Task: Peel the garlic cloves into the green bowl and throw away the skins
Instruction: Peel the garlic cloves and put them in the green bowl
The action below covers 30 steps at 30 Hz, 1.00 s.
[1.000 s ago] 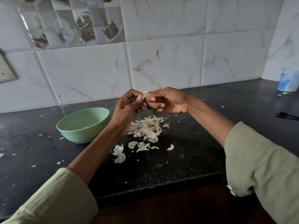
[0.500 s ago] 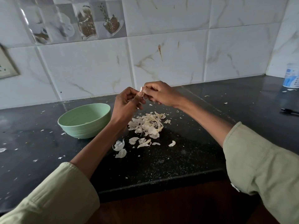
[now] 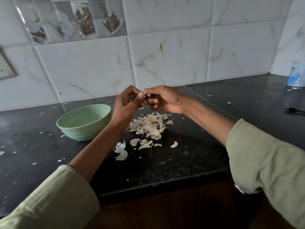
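Observation:
Above the black counter, my left hand (image 3: 125, 103) and my right hand (image 3: 162, 100) meet fingertip to fingertip, both pinching a small garlic clove (image 3: 144, 92); only a pale sliver of it shows between the fingers. Directly below the hands lies a heap of dry garlic skins (image 3: 149, 125), with looser pieces (image 3: 121, 150) nearer to me. The green bowl (image 3: 84, 122) stands on the counter just left of my left wrist; its inside is mostly hidden from this angle.
Small skin flakes are scattered over the black counter (image 3: 189, 154). A white and blue tub (image 3: 297, 74) stands at the far right by the tiled wall, and a black pen (image 3: 294, 110) lies near it. The counter's front edge runs close below my forearms.
Both hands stay joined on the clove, with only small finger shifts. The view has tilted slightly, so the hands and bowl sit a little differently in frame.

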Available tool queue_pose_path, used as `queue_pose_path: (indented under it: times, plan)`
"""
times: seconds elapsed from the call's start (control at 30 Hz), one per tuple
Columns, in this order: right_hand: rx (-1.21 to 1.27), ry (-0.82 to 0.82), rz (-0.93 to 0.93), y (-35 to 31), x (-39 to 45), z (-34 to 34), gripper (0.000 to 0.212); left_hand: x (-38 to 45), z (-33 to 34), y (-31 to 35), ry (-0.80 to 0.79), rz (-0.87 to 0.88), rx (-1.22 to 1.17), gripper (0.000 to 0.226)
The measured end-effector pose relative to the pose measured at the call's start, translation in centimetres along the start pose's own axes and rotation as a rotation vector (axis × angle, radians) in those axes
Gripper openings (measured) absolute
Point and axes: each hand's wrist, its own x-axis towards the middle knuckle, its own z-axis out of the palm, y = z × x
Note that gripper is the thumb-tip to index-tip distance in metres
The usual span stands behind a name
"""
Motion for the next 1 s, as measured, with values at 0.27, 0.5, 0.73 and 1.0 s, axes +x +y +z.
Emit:
queue_pose_path:
  times: [0.27,0.5,0.73,1.0]
  plan:
    - [-0.341,-0.002,-0.102,-0.7,0.1,-0.5,0.026,0.0,0.0,0.0,0.076,-0.118,-0.02,0.015]
    - [-0.504,0.157,-0.081,-0.9,0.1,-1.0,0.035,-0.5,0.4,-0.1,0.157,0.098,0.492,0.019]
    - [-0.462,0.104,-0.223,-0.7,0.5,-1.4,0.021,-0.4,0.3,-0.3,0.127,0.049,0.383,0.013]
    - [-0.604,0.11,-0.33,-0.8,0.4,-1.2,0.016,-0.1,0.0,-0.2,0.024,-0.068,0.195,0.017]
